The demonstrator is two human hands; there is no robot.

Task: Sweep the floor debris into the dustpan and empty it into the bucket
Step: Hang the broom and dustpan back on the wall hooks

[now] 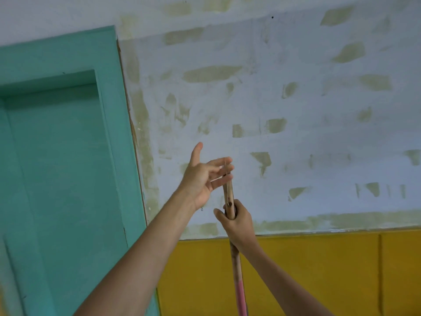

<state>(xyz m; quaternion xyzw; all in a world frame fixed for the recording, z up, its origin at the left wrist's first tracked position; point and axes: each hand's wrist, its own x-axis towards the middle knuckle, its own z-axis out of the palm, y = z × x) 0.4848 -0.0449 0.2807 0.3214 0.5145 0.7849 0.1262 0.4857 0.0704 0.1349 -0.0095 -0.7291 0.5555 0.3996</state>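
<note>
A wooden broom handle (pixel 228 192) stands upright in the middle of the view, its lower part painted pink. My right hand (pixel 237 221) is wrapped around the handle a little below its top end. My left hand (pixel 202 176) is spread open just left of the handle's tip, fingers apart, fingertips at or almost at the wood, thumb pointing up. The broom head, the dustpan, the bucket and the floor are all out of view.
A teal door (pixel 57 156) with its frame fills the left side. Ahead is a pale blue wall (pixel 296 133) with greenish patches, above a yellow lower band (pixel 319 270). The camera faces the wall, not the floor.
</note>
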